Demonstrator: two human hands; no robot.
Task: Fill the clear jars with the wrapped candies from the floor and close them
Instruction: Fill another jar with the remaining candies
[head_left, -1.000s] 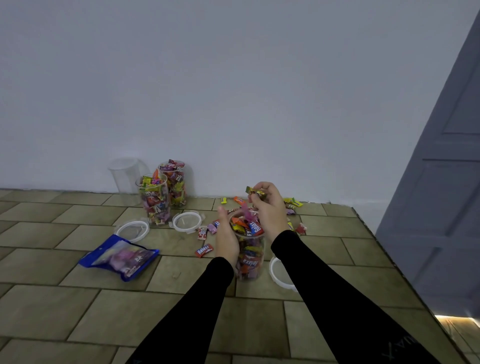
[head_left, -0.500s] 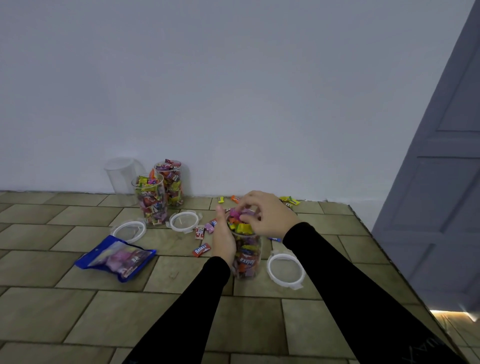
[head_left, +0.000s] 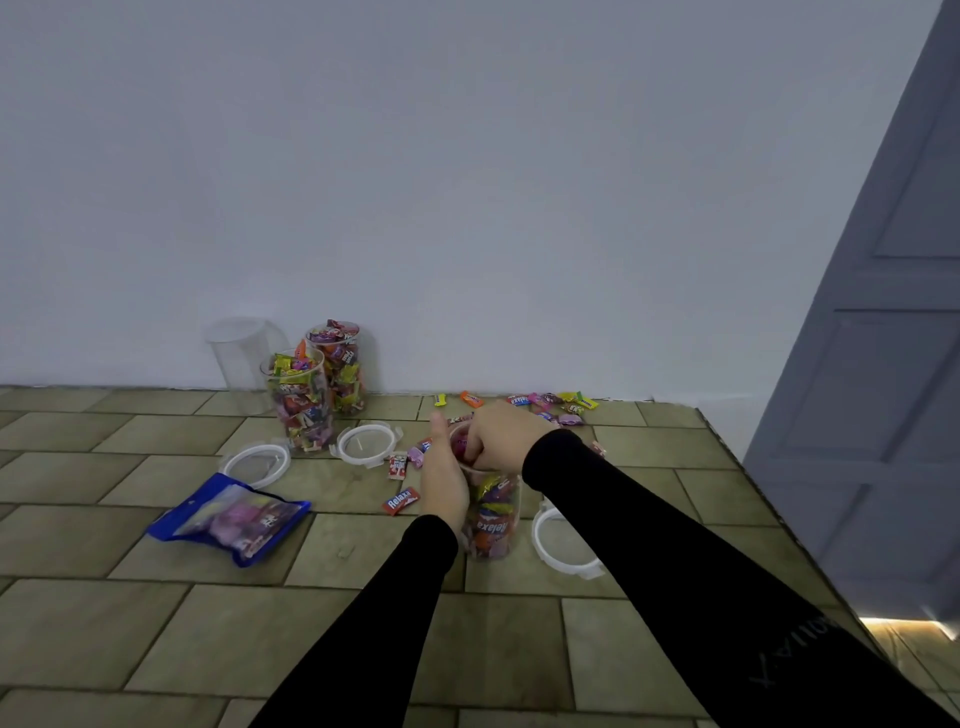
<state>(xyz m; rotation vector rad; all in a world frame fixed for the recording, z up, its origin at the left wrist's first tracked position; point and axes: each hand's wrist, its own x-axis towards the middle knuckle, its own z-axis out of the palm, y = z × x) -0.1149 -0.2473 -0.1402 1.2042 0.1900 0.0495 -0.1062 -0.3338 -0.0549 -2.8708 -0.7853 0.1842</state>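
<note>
My one camera sits on my head, looking forward and slightly down along both black sleeves, so my left hand (head_left: 442, 480) and right hand (head_left: 501, 436) land just below mid-frame, fairly near. Beyond them the olive tiled floor (head_left: 156, 613) runs to a plain white wall (head_left: 467, 182) filling the upper half (wide-angle, so edges bend). A grey panelled door (head_left: 893, 364) leans in on my right-hand side.

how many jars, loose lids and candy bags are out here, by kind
clear plastic jars: 4 (held jar, two filled, one empty)
white ring-shaped lids: 3
blue candy bag: 1
total: 8
</note>
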